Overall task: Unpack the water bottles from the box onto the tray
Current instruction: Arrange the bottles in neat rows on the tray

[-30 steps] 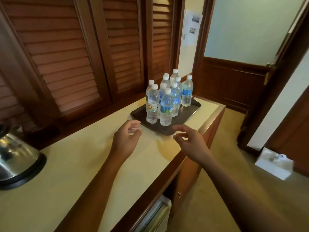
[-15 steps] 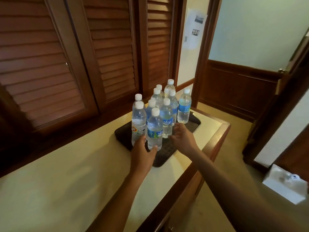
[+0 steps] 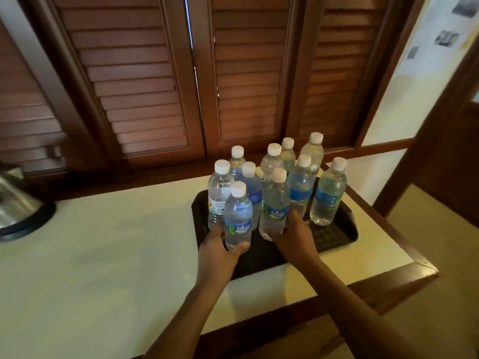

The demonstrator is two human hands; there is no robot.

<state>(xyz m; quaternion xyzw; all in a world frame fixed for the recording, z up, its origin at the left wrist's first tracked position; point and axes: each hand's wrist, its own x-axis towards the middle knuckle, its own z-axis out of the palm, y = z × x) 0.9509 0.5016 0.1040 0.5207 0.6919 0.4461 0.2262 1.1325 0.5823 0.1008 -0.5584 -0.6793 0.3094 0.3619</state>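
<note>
Head view, ten bottles, one tray

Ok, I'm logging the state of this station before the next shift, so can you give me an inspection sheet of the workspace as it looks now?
Surface: cream counter with a wood edge, bare in front of the tray.
Job's things: black tray at the counter's right end; ten capped bottles stand upright on it. No box in view.
Clutter: metal kettle at the left edge.
Grippers: left hand wraps the front-left bottle; right hand grips the bottle beside it near its base.
Cables: nothing seen.
Surroundings: louvred wood shutters behind the counter; pale wall with papers at right.
</note>
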